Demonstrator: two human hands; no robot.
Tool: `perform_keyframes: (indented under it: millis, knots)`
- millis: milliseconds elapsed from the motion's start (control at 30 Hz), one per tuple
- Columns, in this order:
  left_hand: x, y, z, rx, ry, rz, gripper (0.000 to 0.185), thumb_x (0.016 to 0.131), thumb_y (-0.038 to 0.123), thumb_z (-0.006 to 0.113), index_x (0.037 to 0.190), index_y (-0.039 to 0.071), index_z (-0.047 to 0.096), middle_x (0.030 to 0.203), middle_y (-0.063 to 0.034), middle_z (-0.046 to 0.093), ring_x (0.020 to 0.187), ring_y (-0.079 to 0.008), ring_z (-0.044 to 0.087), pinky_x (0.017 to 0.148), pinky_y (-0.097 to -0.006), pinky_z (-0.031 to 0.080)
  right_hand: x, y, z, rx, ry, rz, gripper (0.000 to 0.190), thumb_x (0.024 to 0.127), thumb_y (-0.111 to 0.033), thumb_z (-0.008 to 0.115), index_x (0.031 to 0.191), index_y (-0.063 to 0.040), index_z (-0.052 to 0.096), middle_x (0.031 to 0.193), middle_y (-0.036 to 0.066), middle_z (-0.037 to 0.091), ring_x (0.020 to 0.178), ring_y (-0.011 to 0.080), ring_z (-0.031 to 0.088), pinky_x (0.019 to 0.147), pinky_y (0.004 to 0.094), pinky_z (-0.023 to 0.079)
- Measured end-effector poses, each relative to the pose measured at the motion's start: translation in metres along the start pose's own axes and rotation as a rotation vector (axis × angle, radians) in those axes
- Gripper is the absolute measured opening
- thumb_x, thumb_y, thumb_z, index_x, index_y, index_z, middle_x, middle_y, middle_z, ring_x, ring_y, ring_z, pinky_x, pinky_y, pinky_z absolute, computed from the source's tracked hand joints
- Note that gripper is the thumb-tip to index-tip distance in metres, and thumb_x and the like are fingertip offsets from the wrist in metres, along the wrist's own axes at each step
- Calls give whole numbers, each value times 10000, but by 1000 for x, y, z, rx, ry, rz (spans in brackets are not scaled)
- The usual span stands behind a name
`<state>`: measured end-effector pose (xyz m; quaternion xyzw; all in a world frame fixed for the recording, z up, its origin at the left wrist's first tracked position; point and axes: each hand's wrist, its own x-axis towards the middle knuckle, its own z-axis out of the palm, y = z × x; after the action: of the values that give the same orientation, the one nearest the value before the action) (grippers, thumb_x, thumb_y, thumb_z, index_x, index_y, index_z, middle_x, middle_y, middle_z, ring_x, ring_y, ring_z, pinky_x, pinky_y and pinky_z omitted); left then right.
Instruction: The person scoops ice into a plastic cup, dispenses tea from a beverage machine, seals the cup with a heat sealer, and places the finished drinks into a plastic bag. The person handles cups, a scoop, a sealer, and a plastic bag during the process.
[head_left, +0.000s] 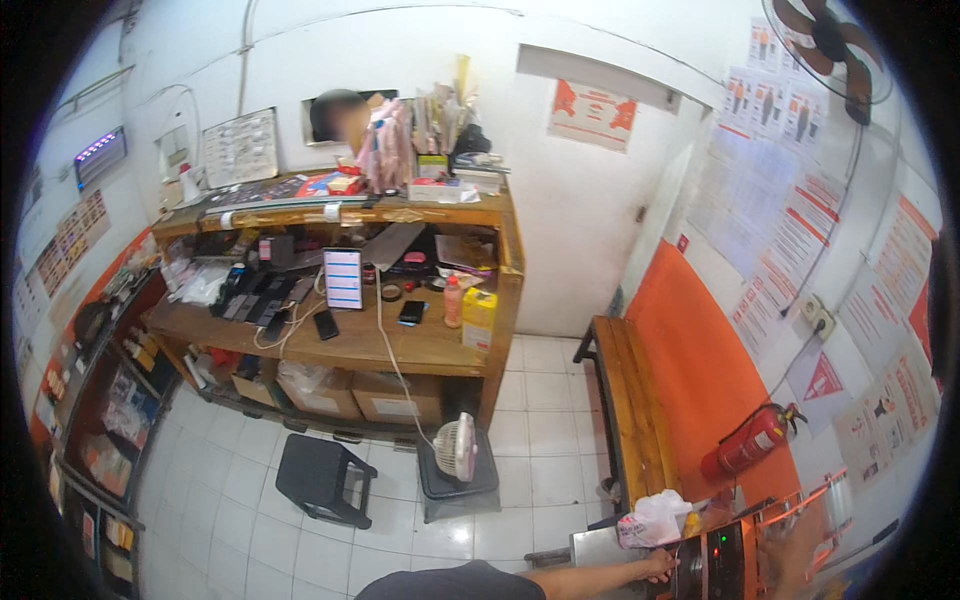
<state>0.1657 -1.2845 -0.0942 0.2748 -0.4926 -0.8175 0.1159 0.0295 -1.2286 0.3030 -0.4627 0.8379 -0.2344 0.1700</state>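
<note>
At the lower right, my left hand (658, 566) reaches out from a dark sleeve, its fingers bent against the near edge of a dark device (724, 574) with small green and red lights. Whether it grips anything is too small to tell. Beyond the device, at the far lower right, my right hand (795, 547) is blurred beside orange and clear parts; its fingers cannot be made out. A white plastic bag (652, 519) with red print lies just above my left hand, on a metal surface (592, 550).
A red fire extinguisher (750, 442) stands by a wooden bench (637, 412). A black stool (319, 476) and another stool bearing a small white fan (455, 448) stand on the tiles. A wooden counter (420, 360) holds phones, a propped tablet (343, 279) and a bottle (452, 302).
</note>
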Motion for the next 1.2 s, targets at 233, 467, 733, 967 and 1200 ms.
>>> perform_keyframes:
  millis: [233,467,733,967,1200]
  knots:
    - [-47,-25,-43,2,7,-23,483,1031,566,624,1003,87,677,867,-28,702,693,-169,730,528,-331,560,-19,-89,-12,102,-228,-100,329,1090,-352,504,1095,-56,647,1087,112,663,1038,258,628,994,465,513]
    - [-106,-66,-81,-25,11,27,515,1027,598,618,1026,86,672,895,-24,704,714,-157,735,547,-316,566,-96,-65,130,444,-164,-114,343,1091,-372,503,1118,-67,656,1105,105,665,1047,255,625,989,460,512]
    - [-134,-70,-97,-96,-62,-8,337,1115,349,541,1223,47,644,1044,-120,752,834,-253,788,606,-374,617,-235,134,238,1063,-72,574,360,1092,-396,502,1145,-79,665,1126,97,667,1056,252,621,984,455,511]
    - [-226,8,-108,639,338,252,394,987,189,700,1338,18,643,1290,-176,690,1196,-314,659,1030,-437,521,-201,209,326,1931,-21,573,497,1106,-492,464,1462,-149,520,1253,66,630,1176,251,613,1093,474,472]
    - [-243,122,-25,1031,255,598,806,878,195,848,1529,-30,428,1454,-236,536,1357,-357,529,1122,-468,440,-141,164,330,2203,-50,334,417,1118,-295,465,1380,-6,614,1346,143,681,1205,273,688,1080,479,561]
